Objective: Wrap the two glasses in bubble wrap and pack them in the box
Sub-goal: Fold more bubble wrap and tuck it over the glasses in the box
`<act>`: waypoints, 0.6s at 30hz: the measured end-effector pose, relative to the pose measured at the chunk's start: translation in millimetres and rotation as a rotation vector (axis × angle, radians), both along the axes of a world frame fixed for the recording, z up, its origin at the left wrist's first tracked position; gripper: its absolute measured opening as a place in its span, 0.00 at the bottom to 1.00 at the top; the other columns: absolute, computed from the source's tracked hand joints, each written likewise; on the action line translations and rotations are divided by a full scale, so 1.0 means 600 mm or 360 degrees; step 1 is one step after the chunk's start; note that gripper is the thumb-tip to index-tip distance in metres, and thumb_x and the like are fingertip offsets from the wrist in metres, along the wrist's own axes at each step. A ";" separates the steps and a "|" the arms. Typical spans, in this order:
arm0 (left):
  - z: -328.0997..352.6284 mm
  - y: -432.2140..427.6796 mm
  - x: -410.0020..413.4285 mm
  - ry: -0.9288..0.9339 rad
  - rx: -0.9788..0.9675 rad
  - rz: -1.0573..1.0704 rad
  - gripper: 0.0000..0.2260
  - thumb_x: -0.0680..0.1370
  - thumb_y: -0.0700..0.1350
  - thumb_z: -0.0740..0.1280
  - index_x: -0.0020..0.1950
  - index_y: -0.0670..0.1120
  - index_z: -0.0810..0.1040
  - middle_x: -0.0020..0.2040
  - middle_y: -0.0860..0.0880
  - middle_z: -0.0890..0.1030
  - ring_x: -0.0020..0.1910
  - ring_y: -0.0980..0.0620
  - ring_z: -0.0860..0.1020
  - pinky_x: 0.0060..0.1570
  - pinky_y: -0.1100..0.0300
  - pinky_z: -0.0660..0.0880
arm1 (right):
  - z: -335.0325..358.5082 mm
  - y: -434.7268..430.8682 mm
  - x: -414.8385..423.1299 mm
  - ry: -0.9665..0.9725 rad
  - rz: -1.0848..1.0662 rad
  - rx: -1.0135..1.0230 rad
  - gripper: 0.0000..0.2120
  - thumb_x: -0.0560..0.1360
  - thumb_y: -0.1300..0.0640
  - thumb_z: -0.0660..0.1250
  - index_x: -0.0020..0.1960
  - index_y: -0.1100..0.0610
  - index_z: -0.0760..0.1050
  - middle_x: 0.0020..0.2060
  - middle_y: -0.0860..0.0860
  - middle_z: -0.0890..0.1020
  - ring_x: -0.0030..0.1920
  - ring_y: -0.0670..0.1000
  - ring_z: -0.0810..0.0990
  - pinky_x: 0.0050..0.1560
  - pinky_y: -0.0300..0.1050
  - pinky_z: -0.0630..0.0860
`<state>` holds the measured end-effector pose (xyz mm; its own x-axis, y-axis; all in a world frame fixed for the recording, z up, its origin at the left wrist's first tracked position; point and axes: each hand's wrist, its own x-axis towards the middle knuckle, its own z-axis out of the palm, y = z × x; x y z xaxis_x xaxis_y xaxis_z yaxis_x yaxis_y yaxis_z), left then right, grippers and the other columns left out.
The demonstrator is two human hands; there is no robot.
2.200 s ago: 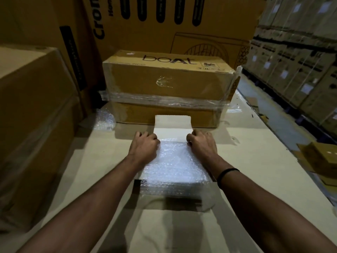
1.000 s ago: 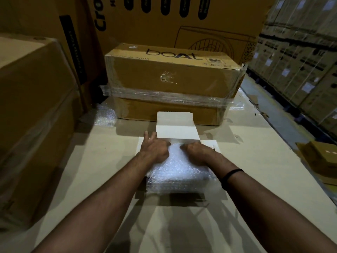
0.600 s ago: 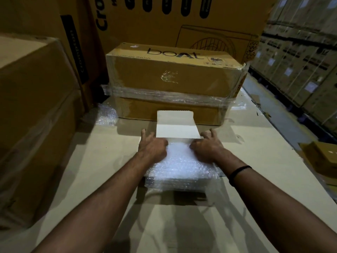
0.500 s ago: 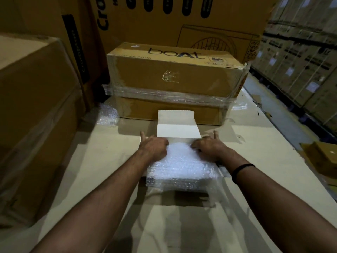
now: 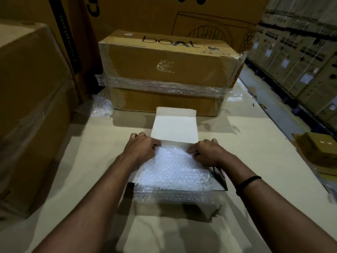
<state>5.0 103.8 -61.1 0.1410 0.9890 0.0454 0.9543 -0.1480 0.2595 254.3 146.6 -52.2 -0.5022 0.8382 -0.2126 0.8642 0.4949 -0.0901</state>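
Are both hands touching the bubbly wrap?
Touching. The head view shows the left hand and the right hand with curled fingers on the far corners of the bubble wrap, no gap visible.

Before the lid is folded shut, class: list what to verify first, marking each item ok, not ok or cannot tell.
1. Lid flap open, folded back away from the hands: ok.
2. Left hand and right hand hold the bubble wrap at its far corners: ok.
3. Wrap tucked within the box: not ok, its near edge spills over the front.
4. Both glasses inside: cannot tell, hidden under wrap.
5. Box flat on the table: ok.
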 end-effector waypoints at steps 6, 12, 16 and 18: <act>-0.008 -0.016 0.003 0.0006 0.0070 -0.0025 0.15 0.77 0.43 0.62 0.59 0.57 0.81 0.52 0.52 0.83 0.55 0.49 0.72 0.56 0.51 0.64 | -0.016 -0.022 -0.004 0.0029 -0.0002 0.0109 0.17 0.74 0.56 0.62 0.60 0.44 0.78 0.54 0.45 0.82 0.57 0.52 0.75 0.57 0.52 0.63; 0.002 -0.029 0.000 0.0104 0.0449 0.0053 0.07 0.74 0.51 0.73 0.51 0.55 0.83 0.57 0.57 0.80 0.60 0.51 0.71 0.63 0.50 0.58 | 0.005 -0.036 0.010 0.0118 -0.0004 0.0644 0.05 0.73 0.52 0.65 0.46 0.47 0.80 0.46 0.42 0.84 0.53 0.50 0.75 0.59 0.52 0.62; 0.002 -0.027 0.001 0.0311 0.0205 0.0031 0.08 0.77 0.50 0.64 0.52 0.56 0.82 0.50 0.56 0.83 0.57 0.51 0.72 0.65 0.45 0.54 | 0.008 -0.046 0.004 -0.0217 0.0069 0.0405 0.08 0.75 0.53 0.59 0.41 0.49 0.76 0.40 0.45 0.79 0.55 0.53 0.72 0.61 0.57 0.60; 0.002 -0.020 0.005 0.0342 0.0047 0.0009 0.13 0.78 0.50 0.59 0.57 0.55 0.81 0.51 0.54 0.83 0.60 0.49 0.72 0.67 0.42 0.50 | 0.008 -0.044 -0.006 -0.0320 0.0030 0.0213 0.13 0.78 0.50 0.55 0.44 0.50 0.77 0.43 0.48 0.79 0.58 0.54 0.72 0.67 0.63 0.54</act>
<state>8.2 91.8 -59.7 0.1448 0.9885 0.0437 0.9881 -0.1468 0.0456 250.7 120.4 -47.4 -0.4768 0.8566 -0.1975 0.8487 0.5070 0.1503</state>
